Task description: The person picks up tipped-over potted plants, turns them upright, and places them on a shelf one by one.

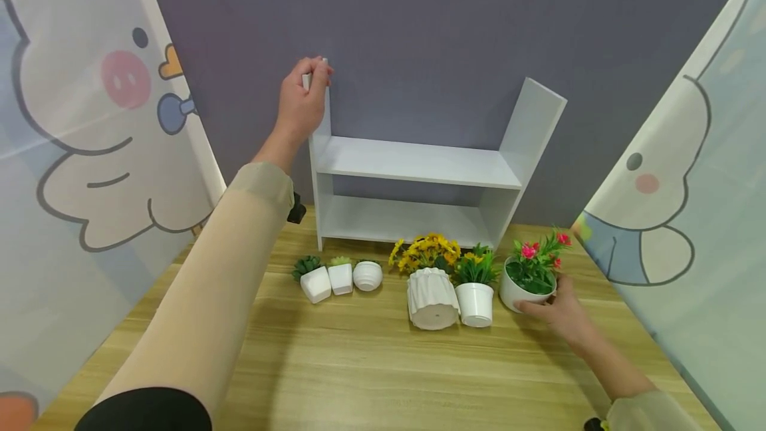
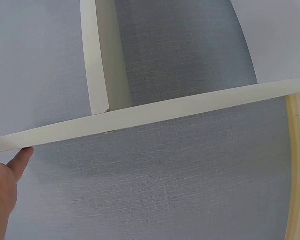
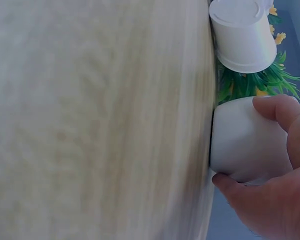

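My left hand (image 1: 304, 100) grips the top of the left side panel of a white two-tier shelf (image 1: 419, 161), thumb and fingers on either side of the board. In the left wrist view that hand (image 2: 2, 187) touches the panel's pale edge (image 2: 140, 114). On the right, my right hand (image 1: 562, 311) holds a round white pot with pink flowers (image 1: 516, 285), thumb on one side and fingers on the other. From the right wrist, the white pot (image 3: 247, 142) is seen between thumb and fingers, beside the table surface; its flowers are hidden there.
Left of that pot lie a white pot with green leaves (image 1: 475, 304) and a fluted pot with yellow flowers (image 1: 432, 298), tipped over. Three small succulent pots (image 1: 341, 279) lie farther left on the wooden table (image 1: 371, 378). A grey wall (image 1: 419, 32) stands behind the shelf.
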The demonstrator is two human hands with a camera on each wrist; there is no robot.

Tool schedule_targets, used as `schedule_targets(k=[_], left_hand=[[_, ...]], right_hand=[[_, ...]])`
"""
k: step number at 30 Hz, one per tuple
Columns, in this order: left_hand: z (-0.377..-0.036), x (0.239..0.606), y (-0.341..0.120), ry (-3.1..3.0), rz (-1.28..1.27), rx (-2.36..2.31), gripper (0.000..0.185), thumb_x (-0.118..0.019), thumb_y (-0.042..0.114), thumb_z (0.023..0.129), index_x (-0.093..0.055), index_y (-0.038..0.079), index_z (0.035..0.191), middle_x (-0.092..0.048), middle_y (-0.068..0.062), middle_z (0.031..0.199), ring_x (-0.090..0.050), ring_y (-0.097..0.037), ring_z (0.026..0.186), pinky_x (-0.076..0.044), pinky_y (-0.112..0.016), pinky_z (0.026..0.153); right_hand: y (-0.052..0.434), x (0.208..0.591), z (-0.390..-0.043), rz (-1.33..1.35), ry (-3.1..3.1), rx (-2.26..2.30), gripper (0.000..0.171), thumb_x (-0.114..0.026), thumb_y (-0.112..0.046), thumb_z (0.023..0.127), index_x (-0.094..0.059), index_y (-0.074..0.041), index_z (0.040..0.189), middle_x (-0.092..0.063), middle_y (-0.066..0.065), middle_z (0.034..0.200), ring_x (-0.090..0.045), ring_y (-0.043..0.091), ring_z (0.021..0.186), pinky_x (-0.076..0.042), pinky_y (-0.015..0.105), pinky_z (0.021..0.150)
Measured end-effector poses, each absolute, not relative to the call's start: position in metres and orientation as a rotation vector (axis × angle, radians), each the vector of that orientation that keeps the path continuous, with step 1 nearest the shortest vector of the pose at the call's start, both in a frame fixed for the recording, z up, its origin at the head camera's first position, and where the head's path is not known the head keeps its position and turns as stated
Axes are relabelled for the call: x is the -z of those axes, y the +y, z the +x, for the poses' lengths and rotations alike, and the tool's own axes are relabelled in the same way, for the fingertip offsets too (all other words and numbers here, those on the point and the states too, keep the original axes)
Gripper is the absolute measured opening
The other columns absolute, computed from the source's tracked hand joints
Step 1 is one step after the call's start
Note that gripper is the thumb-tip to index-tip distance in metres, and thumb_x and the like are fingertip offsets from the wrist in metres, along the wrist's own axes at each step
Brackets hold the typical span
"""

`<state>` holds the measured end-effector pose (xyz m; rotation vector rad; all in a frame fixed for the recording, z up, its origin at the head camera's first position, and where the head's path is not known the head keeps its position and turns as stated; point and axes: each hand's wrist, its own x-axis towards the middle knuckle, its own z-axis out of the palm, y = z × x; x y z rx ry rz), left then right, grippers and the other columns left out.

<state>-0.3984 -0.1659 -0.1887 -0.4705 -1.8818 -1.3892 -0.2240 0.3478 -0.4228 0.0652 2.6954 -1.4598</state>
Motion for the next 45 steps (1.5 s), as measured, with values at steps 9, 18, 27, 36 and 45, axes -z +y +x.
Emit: schedule_targets(k=[9, 18, 27, 36, 45], left_hand=[[-0.401, 0.186, -0.164, -1.858, -0.48, 1.392, 0.03, -0.054, 0.027, 0.114, -0.062, 0.014, 0.088, -0.069, -0.01, 0.12, -0.053, -0.014, 0.155, -0.039, -0.026, 0.127], [-0.405, 0.189, -0.162, -1.915, -0.472, 1.364, 0.034, -0.053, 0.031, 0.116, -0.064, 0.003, 0.099, -0.069, -0.014, 0.134, -0.05, -0.012, 0.157, -0.035, -0.023, 0.128], [-0.41, 0.186, -0.168, -1.889, -0.482, 1.351, 0.033, -0.052, 0.03, 0.115, -0.063, 0.009, 0.092, -0.069, -0.012, 0.126, -0.051, -0.014, 0.156, -0.034, -0.021, 0.128], [-0.406, 0.186, -0.171, -1.938, -0.455, 1.318, 0.032, -0.049, 0.034, 0.117, -0.059, 0.019, 0.09, -0.069, -0.012, 0.137, -0.047, -0.008, 0.158, -0.028, -0.022, 0.132], [-0.409, 0.185, -0.171, -1.926, -0.458, 1.343, 0.032, -0.051, 0.034, 0.117, -0.06, 0.016, 0.092, -0.069, -0.012, 0.135, -0.048, -0.008, 0.157, -0.032, -0.022, 0.13]], right_hand=[[0.35, 0.426, -0.235, 0.042, 2.781, 1.381, 0.12, -0.082, -0.024, 0.099, 0.01, 0.013, 0.165, -0.021, 0.046, 0.166, -0.04, 0.055, 0.15, -0.036, 0.001, 0.085], [0.356, 0.43, -0.239, 0.006, 2.739, 1.411, 0.115, -0.082, -0.024, 0.099, 0.005, 0.014, 0.165, -0.025, 0.043, 0.165, -0.041, 0.054, 0.15, -0.04, 0.004, 0.087], [0.358, 0.43, -0.241, -0.085, 2.553, 1.591, 0.106, -0.078, -0.019, 0.102, 0.001, 0.004, 0.169, -0.026, 0.034, 0.171, -0.033, 0.047, 0.156, -0.042, 0.005, 0.091], [0.356, 0.43, -0.245, -0.077, 2.518, 1.628, 0.105, -0.078, -0.016, 0.101, -0.001, 0.004, 0.17, -0.023, 0.034, 0.173, -0.028, 0.048, 0.158, -0.041, 0.004, 0.091], [0.358, 0.432, -0.248, -0.065, 2.522, 1.605, 0.102, -0.079, -0.018, 0.102, -0.006, 0.002, 0.169, -0.029, 0.029, 0.172, -0.045, 0.007, 0.134, -0.043, 0.006, 0.094]])
